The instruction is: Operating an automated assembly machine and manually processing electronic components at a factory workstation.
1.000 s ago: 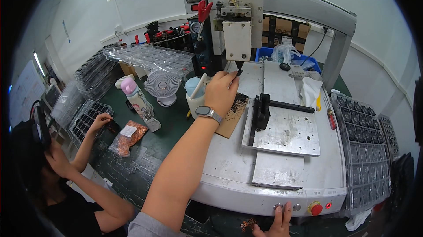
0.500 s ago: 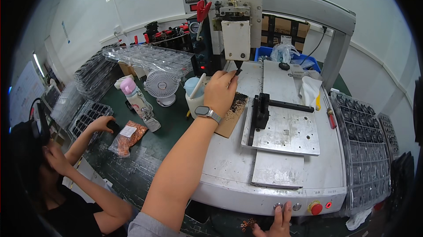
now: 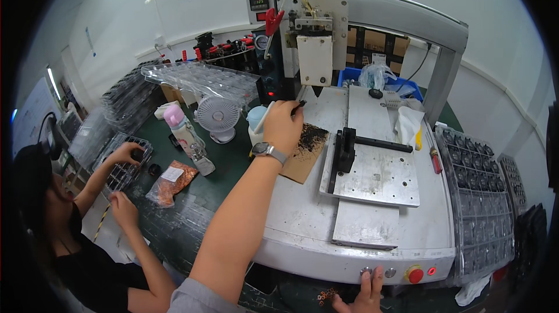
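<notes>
My left hand (image 3: 282, 125) is pinched shut on a small black piece (image 3: 301, 104), whose kind I cannot make out. It is just left of and below the dark nozzle tip (image 3: 317, 91) of the white dispensing head (image 3: 315, 60), apart from it. Beneath lies a strip of brown cardboard (image 3: 296, 166) covered with black crumbs. At the machine's front panel, my right hand (image 3: 362, 294) has its fingers stretched out, with a fingertip on a silver push button (image 3: 365, 271). A metal plate (image 3: 378, 176) carrying a black fixture (image 3: 346, 150) sits to the right.
A co-worker's hand (image 3: 129, 153) holds a black part over a clear tray (image 3: 119, 176) at left. Nearby stand a fan (image 3: 218, 114), bottle (image 3: 183, 130), white cup (image 3: 255, 137) and bag of orange pieces (image 3: 174, 182). Right are a red emergency button (image 3: 414, 275) and trays of black parts (image 3: 474, 164).
My left hand has drawn back from under the nozzle, down and left, with the black piece. My right hand stays at the button. The co-worker's hands moved; one now lifts a black part.
</notes>
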`<action>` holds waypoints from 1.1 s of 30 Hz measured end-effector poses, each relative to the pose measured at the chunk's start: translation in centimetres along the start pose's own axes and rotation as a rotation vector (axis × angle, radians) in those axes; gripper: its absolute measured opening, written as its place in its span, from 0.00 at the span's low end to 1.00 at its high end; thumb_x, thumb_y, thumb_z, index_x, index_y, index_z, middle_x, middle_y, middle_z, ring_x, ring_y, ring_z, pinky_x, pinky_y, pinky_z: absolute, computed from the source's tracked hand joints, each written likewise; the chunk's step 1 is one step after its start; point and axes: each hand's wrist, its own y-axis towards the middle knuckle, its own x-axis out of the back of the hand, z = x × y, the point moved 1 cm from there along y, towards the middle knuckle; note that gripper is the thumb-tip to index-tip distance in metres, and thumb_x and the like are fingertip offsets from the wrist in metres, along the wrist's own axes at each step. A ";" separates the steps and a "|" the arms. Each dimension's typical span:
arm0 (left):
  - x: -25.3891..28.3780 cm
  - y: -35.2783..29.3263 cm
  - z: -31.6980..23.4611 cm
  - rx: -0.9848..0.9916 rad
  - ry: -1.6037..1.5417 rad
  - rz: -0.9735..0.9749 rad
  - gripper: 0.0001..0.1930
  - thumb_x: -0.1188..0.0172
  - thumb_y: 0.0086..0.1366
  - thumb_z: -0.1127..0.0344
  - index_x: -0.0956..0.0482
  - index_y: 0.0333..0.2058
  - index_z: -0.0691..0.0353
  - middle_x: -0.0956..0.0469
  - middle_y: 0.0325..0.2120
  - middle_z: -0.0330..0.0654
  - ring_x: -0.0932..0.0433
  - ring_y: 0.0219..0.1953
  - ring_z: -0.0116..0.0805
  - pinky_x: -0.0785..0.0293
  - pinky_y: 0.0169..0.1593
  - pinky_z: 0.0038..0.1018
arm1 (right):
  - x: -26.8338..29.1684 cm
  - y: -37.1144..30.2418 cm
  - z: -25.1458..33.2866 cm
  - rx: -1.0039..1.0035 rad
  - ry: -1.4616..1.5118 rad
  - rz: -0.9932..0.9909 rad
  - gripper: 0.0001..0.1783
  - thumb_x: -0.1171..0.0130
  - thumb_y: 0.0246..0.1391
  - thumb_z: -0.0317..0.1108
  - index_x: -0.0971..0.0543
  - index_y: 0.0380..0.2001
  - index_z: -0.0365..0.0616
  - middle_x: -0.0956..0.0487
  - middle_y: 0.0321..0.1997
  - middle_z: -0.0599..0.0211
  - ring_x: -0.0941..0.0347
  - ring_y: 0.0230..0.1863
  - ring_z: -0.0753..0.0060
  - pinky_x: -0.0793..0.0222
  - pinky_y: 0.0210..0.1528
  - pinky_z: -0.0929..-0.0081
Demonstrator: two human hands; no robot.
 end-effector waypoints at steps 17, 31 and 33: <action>16.8 -9.5 -11.2 0.209 -0.619 0.162 0.09 0.36 0.52 0.78 0.21 0.34 0.71 0.24 0.33 0.44 0.24 0.37 0.29 0.30 0.42 0.21 | -0.3 0.3 -0.4 0.029 -0.003 -0.016 0.51 0.32 0.40 0.43 0.47 0.61 0.31 0.48 0.63 0.32 0.48 0.62 0.31 0.39 0.57 0.52; 21.0 -11.6 -11.2 0.039 -0.149 0.002 0.09 0.34 0.48 0.74 0.20 0.31 0.65 0.23 0.29 0.45 0.24 0.33 0.38 0.29 0.39 0.28 | 0.1 1.4 0.5 0.040 -0.010 0.004 0.51 0.32 0.40 0.41 0.47 0.62 0.31 0.49 0.64 0.32 0.51 0.65 0.33 0.47 0.62 0.52; 21.2 -12.6 -9.9 -0.023 0.178 -0.100 0.09 0.35 0.48 0.72 0.21 0.29 0.64 0.24 0.28 0.45 0.26 0.33 0.45 0.29 0.40 0.35 | 0.9 1.2 0.1 0.034 0.012 0.021 0.50 0.32 0.41 0.39 0.48 0.62 0.31 0.50 0.64 0.32 0.53 0.65 0.32 0.51 0.64 0.49</action>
